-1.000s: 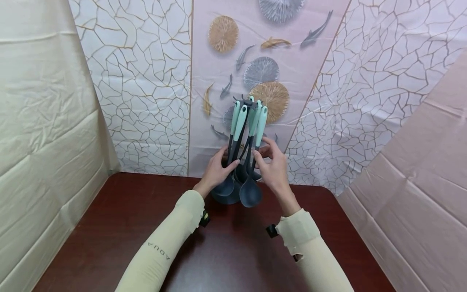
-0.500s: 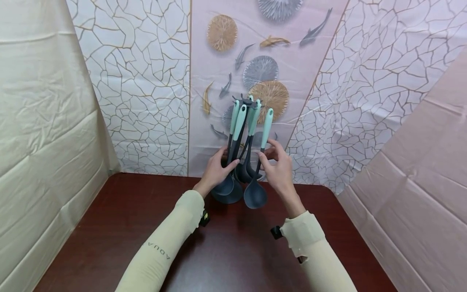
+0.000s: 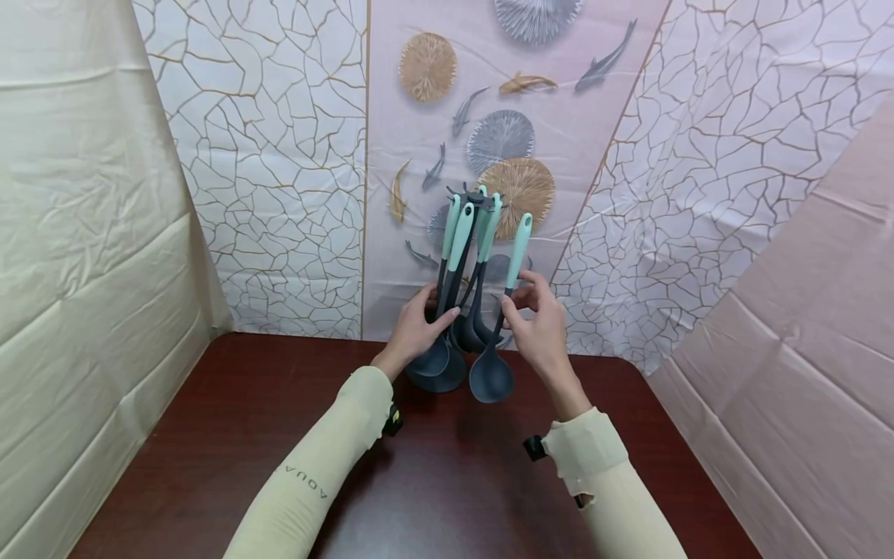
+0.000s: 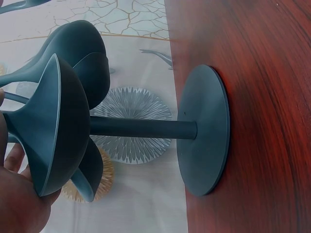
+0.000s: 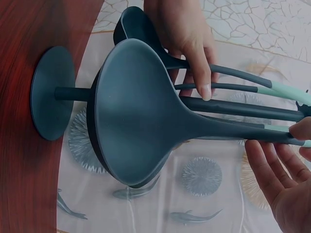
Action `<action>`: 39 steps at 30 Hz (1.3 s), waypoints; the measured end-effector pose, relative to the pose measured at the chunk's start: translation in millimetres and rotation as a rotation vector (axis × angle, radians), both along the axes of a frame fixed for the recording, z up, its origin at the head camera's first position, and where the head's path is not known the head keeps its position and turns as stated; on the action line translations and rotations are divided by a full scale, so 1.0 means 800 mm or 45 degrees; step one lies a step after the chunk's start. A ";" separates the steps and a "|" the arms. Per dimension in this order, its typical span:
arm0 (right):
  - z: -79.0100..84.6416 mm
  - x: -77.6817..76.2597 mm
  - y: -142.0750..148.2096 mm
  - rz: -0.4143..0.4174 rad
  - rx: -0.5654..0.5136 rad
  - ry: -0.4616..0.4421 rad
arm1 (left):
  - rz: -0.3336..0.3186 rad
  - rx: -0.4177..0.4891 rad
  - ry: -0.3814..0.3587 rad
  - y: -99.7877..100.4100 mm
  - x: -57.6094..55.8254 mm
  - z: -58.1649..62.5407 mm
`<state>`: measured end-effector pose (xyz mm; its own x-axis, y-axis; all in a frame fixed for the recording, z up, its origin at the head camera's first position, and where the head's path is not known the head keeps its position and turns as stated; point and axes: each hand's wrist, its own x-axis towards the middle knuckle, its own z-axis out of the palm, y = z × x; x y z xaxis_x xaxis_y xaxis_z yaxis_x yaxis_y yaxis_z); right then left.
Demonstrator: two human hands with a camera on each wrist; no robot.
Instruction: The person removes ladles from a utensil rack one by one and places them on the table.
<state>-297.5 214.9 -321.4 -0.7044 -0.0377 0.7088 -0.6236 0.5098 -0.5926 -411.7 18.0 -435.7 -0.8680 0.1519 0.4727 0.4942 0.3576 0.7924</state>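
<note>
A dark utensil stand [image 4: 146,127] with a round base [image 4: 206,160] stands on the table near its back edge. Several utensils with mint handles [image 3: 459,242] hang from its hooked top [image 3: 478,199]. My left hand [image 3: 410,332] grips the stand's pole and the utensil shafts, its thumb across the front, beside a ladle [image 3: 431,359]. My right hand [image 3: 541,330] pinches the dark shaft of a serving spoon [image 3: 492,378] just below the mint handle. That spoon's handle end stands apart from the hooks, and its bowl hangs in front of the stand, tilted to the right.
The dark red-brown table [image 3: 433,481] has its back edge close to a patterned cloth backdrop [image 3: 286,194]. Cloth walls [image 3: 91,272] rise on both sides.
My right hand has moved to the right and slightly toward me, taking the serving spoon's handle away from the hooks. The left hand and the stand have stayed in place.
</note>
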 end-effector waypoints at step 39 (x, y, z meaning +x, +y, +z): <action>-0.030 -0.014 0.074 -0.082 0.018 -0.081 | -0.013 0.036 -0.024 -0.002 0.004 0.005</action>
<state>-308.7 274.0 -345.1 -0.7491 -0.0007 0.6624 -0.5509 0.5560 -0.6224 -408.3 16.8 -431.7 -0.8753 0.1475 0.4605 0.4825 0.3301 0.8113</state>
